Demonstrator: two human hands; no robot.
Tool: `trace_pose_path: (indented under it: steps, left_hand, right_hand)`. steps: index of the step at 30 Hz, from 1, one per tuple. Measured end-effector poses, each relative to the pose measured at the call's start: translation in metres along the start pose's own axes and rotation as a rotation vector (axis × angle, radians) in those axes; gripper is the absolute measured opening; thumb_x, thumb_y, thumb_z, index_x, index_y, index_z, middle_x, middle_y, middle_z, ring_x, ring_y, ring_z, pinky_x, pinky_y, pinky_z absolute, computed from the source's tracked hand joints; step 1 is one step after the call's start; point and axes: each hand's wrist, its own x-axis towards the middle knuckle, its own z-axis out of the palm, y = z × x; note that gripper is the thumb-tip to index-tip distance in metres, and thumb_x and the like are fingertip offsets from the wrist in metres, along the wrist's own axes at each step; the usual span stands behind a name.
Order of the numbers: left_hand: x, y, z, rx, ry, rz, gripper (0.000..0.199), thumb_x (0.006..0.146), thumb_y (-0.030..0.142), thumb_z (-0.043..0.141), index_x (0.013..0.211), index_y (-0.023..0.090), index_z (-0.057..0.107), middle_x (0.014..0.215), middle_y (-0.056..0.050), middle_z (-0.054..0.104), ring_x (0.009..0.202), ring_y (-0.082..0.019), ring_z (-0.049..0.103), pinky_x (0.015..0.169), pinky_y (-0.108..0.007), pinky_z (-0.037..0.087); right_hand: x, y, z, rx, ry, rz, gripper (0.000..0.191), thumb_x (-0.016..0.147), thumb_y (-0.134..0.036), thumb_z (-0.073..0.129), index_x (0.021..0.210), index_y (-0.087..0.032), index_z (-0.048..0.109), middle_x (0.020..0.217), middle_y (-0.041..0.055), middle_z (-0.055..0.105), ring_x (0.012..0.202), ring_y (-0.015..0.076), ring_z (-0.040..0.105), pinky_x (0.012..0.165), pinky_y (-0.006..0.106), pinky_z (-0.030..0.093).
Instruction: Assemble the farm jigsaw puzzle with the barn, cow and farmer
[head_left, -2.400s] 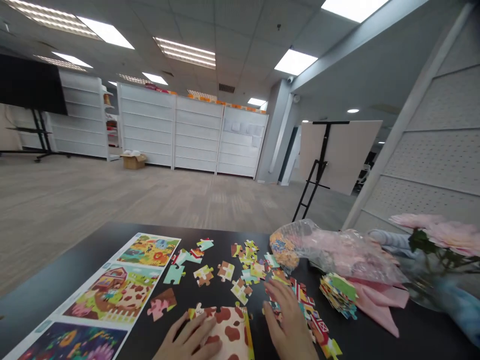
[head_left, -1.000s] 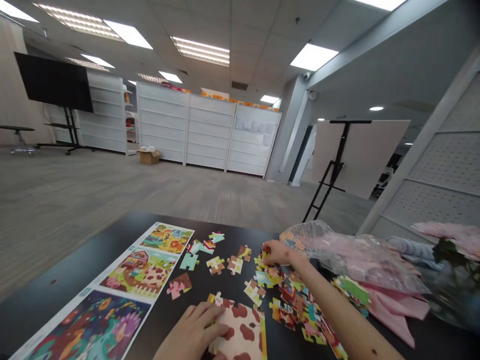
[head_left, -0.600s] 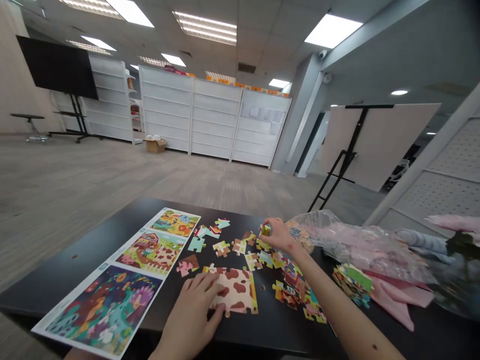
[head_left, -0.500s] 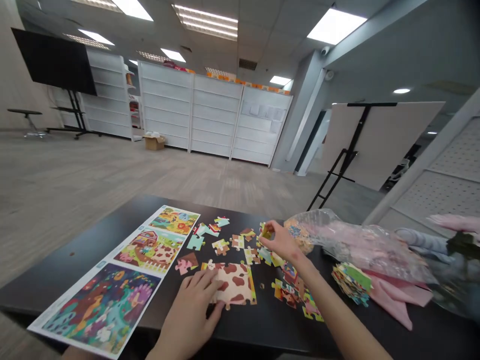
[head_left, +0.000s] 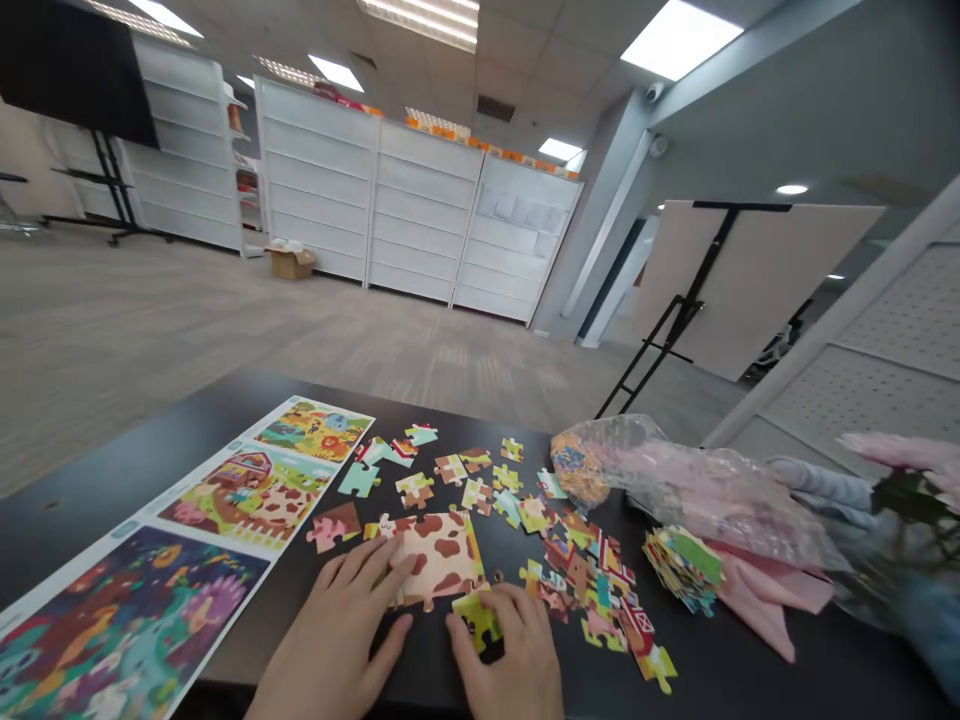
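Many jigsaw pieces (head_left: 577, 570), black table (head_left: 187, 420), white shelves (head_left: 315, 170)

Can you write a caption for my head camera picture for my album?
Left hand on cow-spotted puzzle section, right hand holding a yellow-green piece beside it.

Right hand (head_left: 510, 655) now lowered from beside plastic bag (head_left: 675, 490), fingers on yellow-green jigsaw piece (head_left: 476, 618) at lower edge of cow-print puzzle section (head_left: 442, 555).
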Motion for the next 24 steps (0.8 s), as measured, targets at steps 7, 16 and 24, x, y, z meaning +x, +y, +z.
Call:
trace_pose_path:
  steps: [7,16,24]
  left_hand:
    - [-0.0003,-0.0056,0.0044,0.052,0.037,0.052,0.048,0.096,0.034,0.058,0.144,0.033,0.055,0.152,0.000,0.056,0.132,-0.030,0.055,0.102,-0.044,0.049]
    - [0.0020,-0.0040,-0.0006,0.028,0.040,0.047,0.051,0.092,0.028,0.060,0.143,0.033,0.055,0.150,0.000,0.058,0.130,-0.030,0.057,0.100,-0.045,0.050]
    - [0.0035,-0.0018,-0.0045,0.025,0.049,0.047,0.049,0.091,0.028,0.061,0.139,0.031,0.058,0.147,-0.001,0.061,0.127,-0.030,0.060,0.098,-0.045,0.053]
  right_hand:
    - [-0.0002,-0.0063,0.0034,-0.017,0.025,0.038,0.052,0.095,-0.073,0.046,0.085,-0.026,0.066,0.090,0.0073,0.067,0.087,0.0265,0.068,0.076,0.037,0.053]
    - [0.0019,-0.0070,0.0046,-0.050,-0.030,0.097,0.052,0.096,-0.071,0.044,0.077,-0.025,0.059,0.084,0.0052,0.063,0.080,0.0248,0.065,0.074,0.037,0.049]
    - [0.0046,-0.0039,0.0032,-0.048,-0.052,0.081,0.046,0.097,-0.066,0.048,0.077,-0.025,0.057,0.082,0.0054,0.062,0.080,0.0257,0.061,0.076,0.038,0.046]
